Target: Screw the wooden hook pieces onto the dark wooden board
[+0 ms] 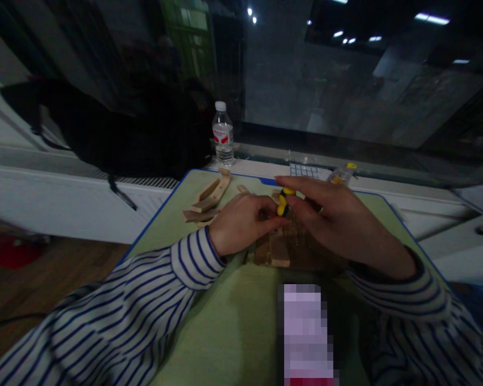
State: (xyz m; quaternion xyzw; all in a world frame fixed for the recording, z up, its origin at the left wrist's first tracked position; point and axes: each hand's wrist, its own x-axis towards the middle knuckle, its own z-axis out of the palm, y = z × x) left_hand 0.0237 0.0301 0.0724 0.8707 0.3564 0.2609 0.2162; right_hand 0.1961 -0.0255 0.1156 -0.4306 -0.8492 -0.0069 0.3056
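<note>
A small yellow-and-black handle, apparently of a short screwdriver, stands over the wooden pieces at mid-table. My right hand comes from the right and grips its top between thumb and fingers. From the left, my left hand is closed in a pinch at the lower end; what its fingertips hold is hidden. Below both hands lies a brown wooden board, with a lighter wooden block on it. Part of this work is covered by my fingers.
Several loose wooden parts lie at the table's back left. Behind the green tabletop, a water bottle and a clear bag with yellow bits stand on the sill. A black bag sits left. A pixelated patch covers the front.
</note>
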